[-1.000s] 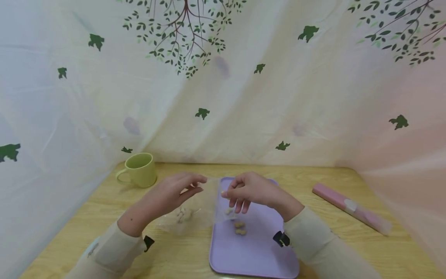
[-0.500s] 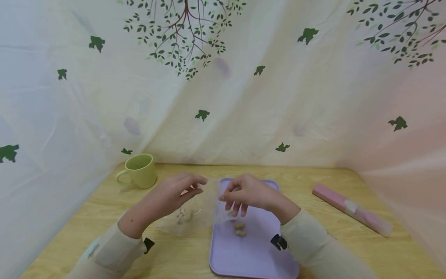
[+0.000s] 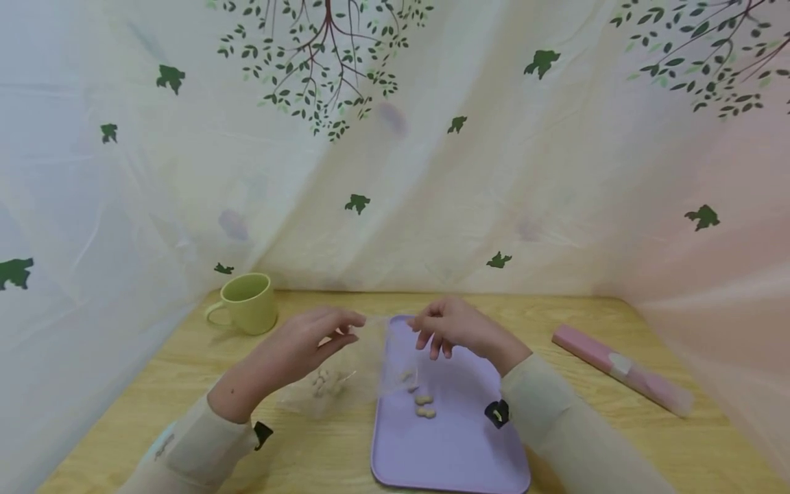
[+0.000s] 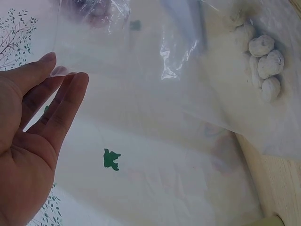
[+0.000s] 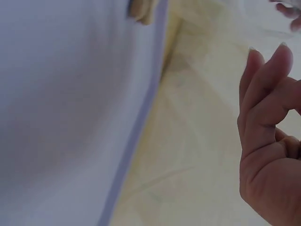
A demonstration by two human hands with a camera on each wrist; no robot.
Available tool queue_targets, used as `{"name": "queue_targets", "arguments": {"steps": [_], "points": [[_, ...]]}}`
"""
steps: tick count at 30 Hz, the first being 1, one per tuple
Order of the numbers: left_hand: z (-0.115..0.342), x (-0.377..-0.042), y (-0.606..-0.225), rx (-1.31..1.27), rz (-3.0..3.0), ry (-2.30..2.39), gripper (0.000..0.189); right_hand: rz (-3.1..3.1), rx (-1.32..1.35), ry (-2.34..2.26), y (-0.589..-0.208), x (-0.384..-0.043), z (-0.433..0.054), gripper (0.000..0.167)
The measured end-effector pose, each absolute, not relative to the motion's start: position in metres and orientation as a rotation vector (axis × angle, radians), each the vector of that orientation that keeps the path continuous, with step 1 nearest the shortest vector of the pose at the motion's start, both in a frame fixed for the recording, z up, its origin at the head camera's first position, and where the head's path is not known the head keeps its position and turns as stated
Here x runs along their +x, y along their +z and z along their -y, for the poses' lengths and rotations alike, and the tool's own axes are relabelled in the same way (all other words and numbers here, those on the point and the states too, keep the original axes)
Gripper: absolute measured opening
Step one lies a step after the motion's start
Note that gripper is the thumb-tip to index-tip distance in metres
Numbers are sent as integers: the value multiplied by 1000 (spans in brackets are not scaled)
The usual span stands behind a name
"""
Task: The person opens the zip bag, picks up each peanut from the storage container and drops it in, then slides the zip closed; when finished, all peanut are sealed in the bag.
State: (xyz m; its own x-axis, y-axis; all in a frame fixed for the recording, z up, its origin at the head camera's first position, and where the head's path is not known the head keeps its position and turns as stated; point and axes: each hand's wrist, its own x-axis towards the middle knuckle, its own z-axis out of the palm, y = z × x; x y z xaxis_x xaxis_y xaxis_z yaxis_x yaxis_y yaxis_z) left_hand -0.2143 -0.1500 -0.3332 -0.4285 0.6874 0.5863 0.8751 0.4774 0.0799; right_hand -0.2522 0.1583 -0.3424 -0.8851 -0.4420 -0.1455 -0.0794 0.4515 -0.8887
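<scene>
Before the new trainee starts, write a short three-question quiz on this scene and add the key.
1. What does the left hand hold? (a) a spoon (b) a clear bag (c) a knife
2. Fill in: in the head view, the green mug stands to the ____ of the purple tray.
3. True or false: the pink roll lies on the tray.

Key: 1 b; 2 left; 3 false, the pink roll lies on the table.

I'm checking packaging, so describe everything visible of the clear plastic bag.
The clear plastic bag is thin, shiny and creased. The left hand pinches an edge; whether the right hand touches it is unclear. Pale, lumpy pieces resembling peanuts show inside, bunched together. In the head view, it overlaps the left side of the purple tray; whether it rests on the wooden table can't be told.
</scene>
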Motion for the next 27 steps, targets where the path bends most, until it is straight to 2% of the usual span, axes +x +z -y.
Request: {"name": "queue_targets", "arguments": {"steps": [4,11,20,27], "points": [[150,-215,-334,-1296,2242,-519,31,-2342,-420,-1263,-357,-263,-157,33],[150,-217,-336,-1303,2237,-507,31,-2415,-440,-995,-372,-268,-143,17],[151,-218,-336,-1299,2193,-507,32,-2451,-434,-879,-383,-270,-128,23],[151,-217,-340,-1321,2184,-523,33,-2455,-421,-886,-388,-266,-123,20]]}}
